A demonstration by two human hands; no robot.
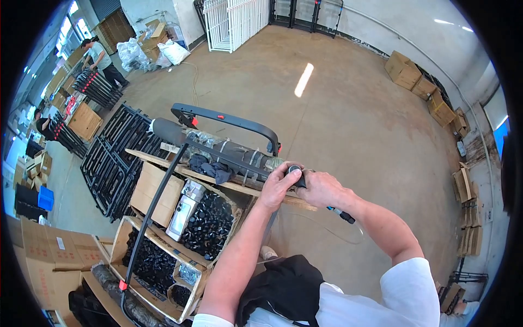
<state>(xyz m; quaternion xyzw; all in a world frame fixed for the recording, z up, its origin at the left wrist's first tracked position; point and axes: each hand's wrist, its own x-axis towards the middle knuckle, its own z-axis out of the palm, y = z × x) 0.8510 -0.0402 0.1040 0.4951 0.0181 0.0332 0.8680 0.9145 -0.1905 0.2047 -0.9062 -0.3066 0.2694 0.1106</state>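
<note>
Assembly of a small piece onto tubing seems to be the step in hand: the person holds a round black part [300, 180] between both hands, at the right-hand end of the long bar of a black tubular frame [231, 158]. The left hand [279, 184] grips this part from the left, its thumb laid over the top; the right hand [322, 188] is closed on it from the right, with most of its fingers hidden. Whether the part is already seated cannot be told. The next move would call for keeping it square to the tube, with the left thumb pressing evenly and the right hand bracing against that push. The part's round end faces up toward the person's head, as far as can be seen. The frame's long bar points left and away from the body, its axis slanting across a wrapped roll [174, 131] above the narrow wooden worktop [250, 191]; at its far left corner the frame bends and a side tube [154, 210] runs back toward the person, past open boxes of small black pieces [210, 223], with a red fitting [123, 285] low on it. Beneath the right wrist shows a black-and-blue tool [342, 215]; what holds it is hidden.
</note>
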